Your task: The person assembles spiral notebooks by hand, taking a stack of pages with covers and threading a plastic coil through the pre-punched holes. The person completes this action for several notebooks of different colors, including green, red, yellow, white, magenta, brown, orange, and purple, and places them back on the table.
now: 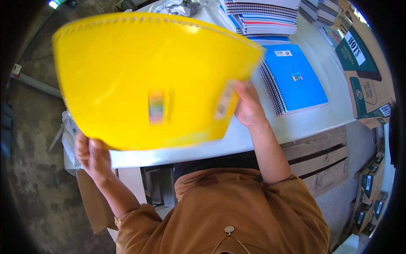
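A large yellow notebook cover (114, 84) is held up over the near left part of the table, slightly bowed and blurred by motion. A row of punched holes runs along its far edge, and a small coloured print and a pale label show on its face. My left hand (94, 158) pinches its near left corner. On the right edge, beside the label, my right hand (250, 106) grips it between thumb and fingers. Just right of my right hand lies a blue spiral notebook (300, 93), its dark wire binding toward the cover.
Stacked spiral notebooks (266, 21) stand at the back of the white table (296, 125), with more piles (321, 12) to their right. Crumpled clear plastic (179, 7) lies at the far edge. A cardboard box (351, 80) is at the right; wooden slats (317, 161) show below the table.
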Motion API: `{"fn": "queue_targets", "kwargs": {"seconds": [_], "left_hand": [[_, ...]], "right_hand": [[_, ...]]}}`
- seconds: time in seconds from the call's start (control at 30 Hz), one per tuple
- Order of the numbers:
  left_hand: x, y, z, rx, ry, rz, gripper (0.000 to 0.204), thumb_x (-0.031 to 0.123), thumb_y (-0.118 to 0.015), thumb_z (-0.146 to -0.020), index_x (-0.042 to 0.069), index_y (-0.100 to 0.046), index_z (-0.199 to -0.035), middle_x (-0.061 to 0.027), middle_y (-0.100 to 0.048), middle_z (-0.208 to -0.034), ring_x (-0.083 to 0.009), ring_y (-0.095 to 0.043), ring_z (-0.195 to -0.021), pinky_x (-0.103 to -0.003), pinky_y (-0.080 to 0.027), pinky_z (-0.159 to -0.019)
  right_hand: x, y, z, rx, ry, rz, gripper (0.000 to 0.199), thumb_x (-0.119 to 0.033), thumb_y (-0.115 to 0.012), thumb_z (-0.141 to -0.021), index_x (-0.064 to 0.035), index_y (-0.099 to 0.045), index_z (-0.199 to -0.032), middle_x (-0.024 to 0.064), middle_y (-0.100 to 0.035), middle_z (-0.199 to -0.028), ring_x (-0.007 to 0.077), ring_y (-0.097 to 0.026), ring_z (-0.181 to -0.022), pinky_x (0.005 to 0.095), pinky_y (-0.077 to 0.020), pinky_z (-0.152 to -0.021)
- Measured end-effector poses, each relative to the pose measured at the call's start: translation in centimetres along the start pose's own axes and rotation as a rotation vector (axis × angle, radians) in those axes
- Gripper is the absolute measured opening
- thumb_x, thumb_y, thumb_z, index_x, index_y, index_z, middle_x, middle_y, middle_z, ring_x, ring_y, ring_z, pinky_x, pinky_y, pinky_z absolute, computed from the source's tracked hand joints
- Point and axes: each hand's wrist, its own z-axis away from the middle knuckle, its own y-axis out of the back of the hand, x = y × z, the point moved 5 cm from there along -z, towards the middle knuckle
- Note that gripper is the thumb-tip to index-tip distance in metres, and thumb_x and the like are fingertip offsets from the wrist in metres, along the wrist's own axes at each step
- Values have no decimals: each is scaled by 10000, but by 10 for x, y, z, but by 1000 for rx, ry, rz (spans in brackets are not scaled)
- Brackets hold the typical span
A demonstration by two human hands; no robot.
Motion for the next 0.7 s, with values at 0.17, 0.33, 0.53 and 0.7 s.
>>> {"fn": "queue_targets", "kwargs": {"seconds": [0.17,0.33,0.53,0.7], "left_hand": [[-50,-10,67,20,338,-10,252,86,-613,-799,10,-529,-1024,-67,-598,-900,-131,-541,-799,-268,-436,-718],[-135,-37,108,138,674,4,273,-55,-519,-710,-10,-563,-975,-63,-615,-921,-122,-550,-811,-260,-412,-732],[-149,-48,108,126,629,-5,266,-75,-509,-714,-17,-549,-970,-51,-602,-896,-110,-552,-807,-231,-411,-722],[-149,-38,115,110,668,-143,235,-38,-533,-736,-28,-564,-969,-79,-613,-888,-147,-567,-817,-261,-423,-738]], "right_hand": [[-33,-18,32,-113,215,229,296,-43,-677,-730,-4,-599,-1013,113,-643,-983,178,-614,-901,328,-465,-841],[-4,-5,46,-105,45,622,272,-34,-677,-749,-15,-603,-1010,91,-648,-965,136,-610,-866,285,-494,-769],[-4,-2,53,-88,-54,766,304,-52,-684,-753,-41,-589,-1042,78,-638,-997,151,-596,-908,289,-494,-777],[-20,-33,35,-379,-108,661,364,-52,-679,-751,-33,-548,-1090,88,-617,-1030,145,-558,-987,261,-463,-819]]}}
